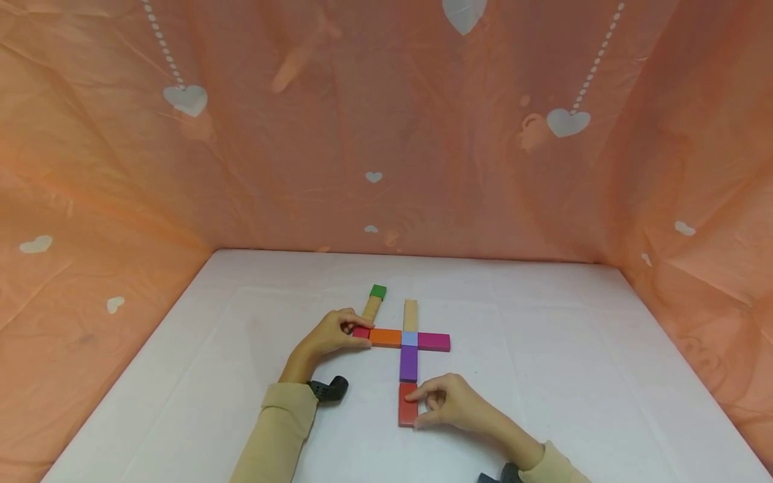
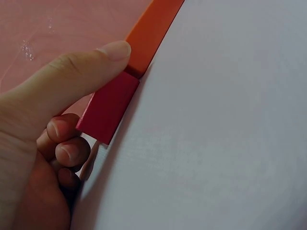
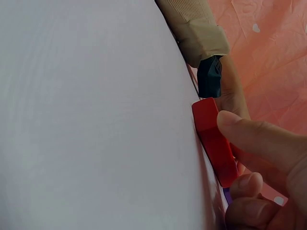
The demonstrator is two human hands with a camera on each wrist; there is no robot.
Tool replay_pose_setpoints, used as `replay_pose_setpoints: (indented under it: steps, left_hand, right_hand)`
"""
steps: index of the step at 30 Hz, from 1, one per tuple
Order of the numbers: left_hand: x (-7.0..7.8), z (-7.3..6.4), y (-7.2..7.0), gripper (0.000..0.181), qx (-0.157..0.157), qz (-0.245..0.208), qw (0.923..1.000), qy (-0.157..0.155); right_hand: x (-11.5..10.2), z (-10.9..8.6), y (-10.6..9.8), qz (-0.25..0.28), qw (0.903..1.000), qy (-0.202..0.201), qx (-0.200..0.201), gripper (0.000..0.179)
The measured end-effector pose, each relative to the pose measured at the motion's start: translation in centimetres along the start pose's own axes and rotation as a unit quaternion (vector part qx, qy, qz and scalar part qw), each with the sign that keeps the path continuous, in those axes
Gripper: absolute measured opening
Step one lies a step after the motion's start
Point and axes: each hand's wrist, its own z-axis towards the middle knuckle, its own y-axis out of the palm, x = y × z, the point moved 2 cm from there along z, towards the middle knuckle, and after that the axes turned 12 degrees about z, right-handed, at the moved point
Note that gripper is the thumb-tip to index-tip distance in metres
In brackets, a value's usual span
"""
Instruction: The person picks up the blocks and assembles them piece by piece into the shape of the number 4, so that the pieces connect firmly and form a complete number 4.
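Flat coloured blocks lie end to end on a white table in a cross-like layout. My left hand (image 1: 333, 332) has its thumb and index finger on opposite long sides of a crimson block (image 2: 109, 108), the thumb tip reaching the joint with an orange block (image 1: 385, 338). A light blue block (image 1: 409, 339) sits at the crossing, with a magenta block (image 1: 434, 342) to its right and a purple block (image 1: 408, 364) below. Against the purple block's near end is a red block (image 1: 407, 406), which my right hand (image 1: 451, 402) pinches between thumb and index finger.
A plain wooden block (image 1: 410, 315) extends back from the light blue one. Another wooden block (image 1: 372, 308) slants away behind the left hand, with a green block (image 1: 378, 292) at its far end. Orange cloth (image 1: 386, 134) with heart prints encloses the table.
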Motion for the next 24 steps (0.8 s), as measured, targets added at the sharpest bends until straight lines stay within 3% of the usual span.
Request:
replay_pose_setpoints:
  steps: [24]
  left_hand:
    - [-0.08,-0.36,-0.16,0.032,0.003,0.001,1.0,-0.003]
  right_hand:
    - [0.24,0.27,0.06,0.006,1.0,0.005,0.004,0.032]
